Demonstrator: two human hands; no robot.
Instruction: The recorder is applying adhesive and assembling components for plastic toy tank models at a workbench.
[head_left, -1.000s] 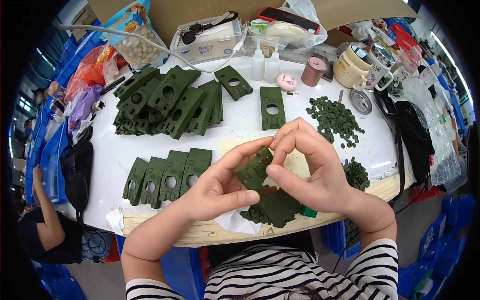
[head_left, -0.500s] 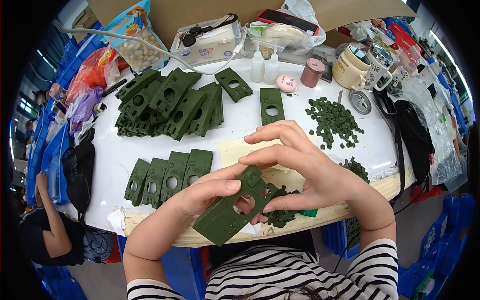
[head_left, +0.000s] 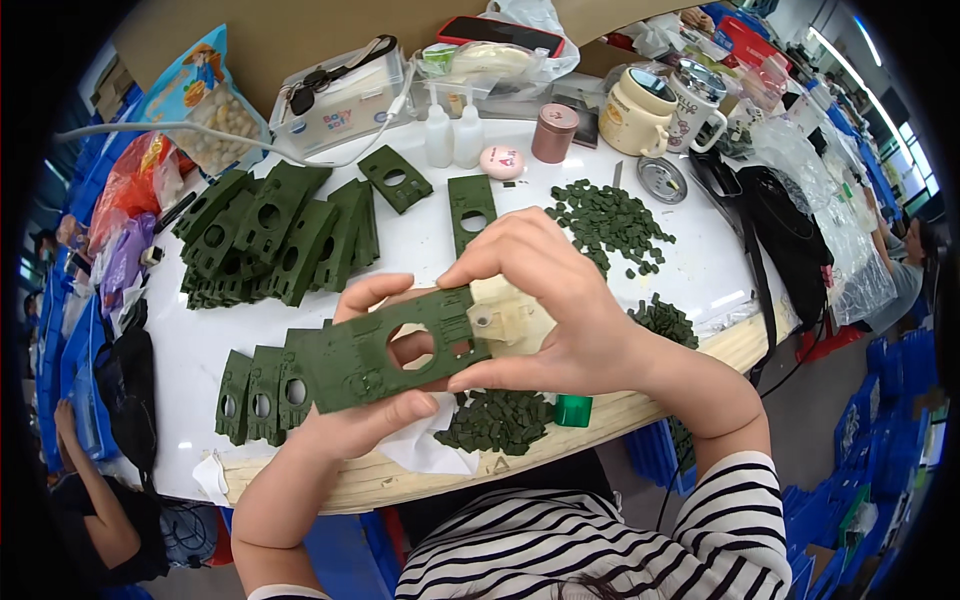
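Green plate [head_left: 368, 352] now more crosswise between hands [head_left: 578, 312]

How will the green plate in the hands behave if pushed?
The green plate likely stays stiff: it shows no sag between the left hand and right hand. It is probably light for its size, given the large round hole through it. Narrow edges around its openings may be fragile.
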